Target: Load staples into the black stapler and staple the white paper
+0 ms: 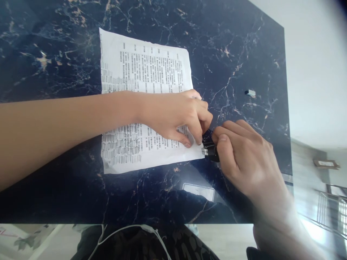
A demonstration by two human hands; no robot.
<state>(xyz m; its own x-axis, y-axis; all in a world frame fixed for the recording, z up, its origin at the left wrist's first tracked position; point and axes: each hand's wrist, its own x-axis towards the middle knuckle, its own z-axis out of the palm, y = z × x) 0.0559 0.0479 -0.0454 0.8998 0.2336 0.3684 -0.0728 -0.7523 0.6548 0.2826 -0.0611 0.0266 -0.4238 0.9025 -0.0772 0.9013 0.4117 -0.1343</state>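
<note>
A printed sheet of paper [162, 155] lies on the dark marbled table, its lines of text running sideways. Rows of short grey marks, looking like staples, cover its left side. Across the sheet stretches my left arm. My left hand [187, 113] rests over the right edge, fingers bent and apart, with thumb and index fingertips on the paper. My right hand [241, 155] is closed around a black stapler [213, 151], whose metal tip meets the sheet's lower right corner. Most of the stapler is hidden by my fingers.
A small grey and black block [249, 93] sits on the table [244, 43] at the right. A bright rectangular reflection shows on the tabletop below the sheet. A white cable [127, 227] hangs at the near edge, over my dark patterned clothing.
</note>
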